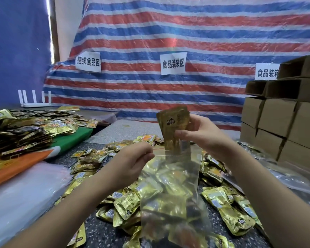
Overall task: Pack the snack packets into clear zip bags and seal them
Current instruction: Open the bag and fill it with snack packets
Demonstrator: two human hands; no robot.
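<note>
A clear zip bag (168, 190) hangs upright in the middle of the view, held above a speckled table (104, 230). Its plastic is see-through and shiny, and gold packets already fill its lower part. Its open mouth faces up, marked by a thin line across the top.

The right hand (204, 135), up and to the right of the bag's mouth, grips a small stack of gold snack packets (174, 127) between thumb and curled fingers. The stack stands on end, its lower edge just inside the bag's mouth and its top half still above it. The packet facing the camera is dull gold with a small dark label.

The left hand (132, 161), at the bag's upper left corner, pinches the rim with curled fingers, wrist bent, forearm reaching in from the lower left.

Loose gold packets (227, 212) lie scattered on the table under and around the bag. Far left of the bag is a larger heap of packets (25, 133). Right of the bag stand stacked cardboard boxes (279, 122). Behind the bag hangs a red, white and blue striped tarp (168, 33) with white paper signs (173, 63).
</note>
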